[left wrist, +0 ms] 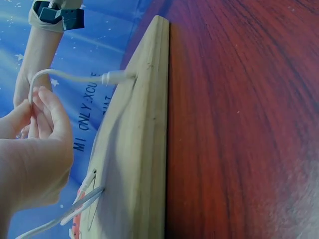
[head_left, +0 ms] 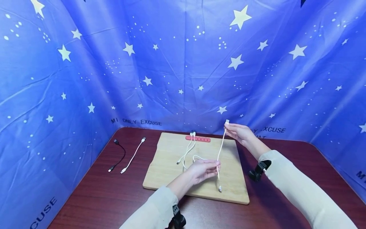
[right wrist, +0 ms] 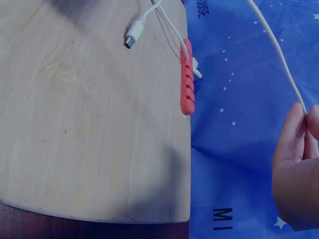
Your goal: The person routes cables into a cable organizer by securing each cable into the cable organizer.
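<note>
A white USB cable (head_left: 221, 146) is stretched between both hands above a wooden board. My right hand (head_left: 240, 132) pinches its upper end just below the USB plug (head_left: 227, 121). Lower down, my left hand (head_left: 201, 171) pinches the cord between thumb and fingertips, and the lower connector (head_left: 220, 189) dangles beneath it. From the left wrist view, the cord bends over the fingers toward its white connector (left wrist: 117, 77). At the board's far edge sits a red slotted cable holder (head_left: 203, 139), with two white cables (head_left: 188, 149) in its left slots.
The wooden board (head_left: 163, 171) lies on a dark red-brown table (head_left: 91, 190). To its left are a short black cable (head_left: 123, 152) and a short white cable (head_left: 134, 156). A blue star-patterned curtain (head_left: 171, 63) surrounds the table's back and sides.
</note>
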Demonstrator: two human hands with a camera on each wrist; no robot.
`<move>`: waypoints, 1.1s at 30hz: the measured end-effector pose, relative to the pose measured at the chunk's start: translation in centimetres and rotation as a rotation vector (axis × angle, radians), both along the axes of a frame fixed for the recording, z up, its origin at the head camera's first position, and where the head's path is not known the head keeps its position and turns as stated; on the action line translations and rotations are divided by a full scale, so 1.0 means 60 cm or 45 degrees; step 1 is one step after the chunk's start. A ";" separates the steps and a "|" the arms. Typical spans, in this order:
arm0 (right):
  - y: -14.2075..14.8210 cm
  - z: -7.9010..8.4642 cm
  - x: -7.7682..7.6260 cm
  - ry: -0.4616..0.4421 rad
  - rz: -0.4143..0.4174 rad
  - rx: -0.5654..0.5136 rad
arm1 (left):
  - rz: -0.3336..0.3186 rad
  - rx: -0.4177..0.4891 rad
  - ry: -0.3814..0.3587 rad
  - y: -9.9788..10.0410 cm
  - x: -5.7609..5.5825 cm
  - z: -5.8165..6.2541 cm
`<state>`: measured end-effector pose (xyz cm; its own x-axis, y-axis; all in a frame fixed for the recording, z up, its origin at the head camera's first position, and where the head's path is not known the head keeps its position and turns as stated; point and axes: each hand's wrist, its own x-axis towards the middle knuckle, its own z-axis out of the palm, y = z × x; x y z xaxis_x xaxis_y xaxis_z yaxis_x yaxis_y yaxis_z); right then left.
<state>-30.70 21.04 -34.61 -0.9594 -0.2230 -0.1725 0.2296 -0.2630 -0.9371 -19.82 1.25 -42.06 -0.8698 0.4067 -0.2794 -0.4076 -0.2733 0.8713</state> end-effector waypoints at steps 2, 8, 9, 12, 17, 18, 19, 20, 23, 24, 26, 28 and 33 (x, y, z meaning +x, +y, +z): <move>-0.003 0.003 -0.003 -0.009 -0.014 0.001 | -0.023 -0.008 0.004 -0.006 0.000 0.001; -0.014 0.011 -0.015 -0.052 -0.053 0.022 | -0.088 -0.045 0.033 -0.024 0.003 0.005; -0.016 0.011 -0.017 -0.059 -0.061 0.028 | -0.097 -0.050 0.041 -0.026 0.003 0.004; -0.024 0.010 -0.022 -0.071 -0.064 0.049 | -0.109 -0.070 0.071 -0.034 0.005 0.000; -0.034 0.011 -0.024 -0.079 -0.063 0.049 | -0.161 -0.121 0.106 -0.051 0.011 -0.004; -0.033 0.013 -0.025 -0.081 -0.062 0.038 | -0.171 -0.135 0.115 -0.054 0.014 -0.004; -0.031 0.014 -0.025 -0.086 -0.062 0.017 | -0.181 -0.151 0.124 -0.057 0.018 -0.004; -0.028 0.017 -0.025 -0.090 -0.069 -0.016 | -0.196 -0.174 0.137 -0.060 0.023 -0.005; -0.015 0.022 -0.027 -0.089 -0.097 -0.087 | -0.264 -0.212 0.177 -0.065 0.038 -0.006; -0.011 0.023 -0.027 -0.089 -0.106 -0.101 | -0.279 -0.213 0.189 -0.066 0.043 -0.007; -0.005 0.023 -0.027 -0.091 -0.113 -0.111 | -0.302 -0.203 0.208 -0.067 0.051 -0.008; -0.002 0.021 -0.026 -0.094 -0.090 -0.096 | -0.294 -0.183 0.221 -0.066 0.055 -0.008; -0.001 0.012 -0.024 -0.103 -0.052 -0.100 | -0.301 -0.167 0.248 -0.066 0.057 -0.008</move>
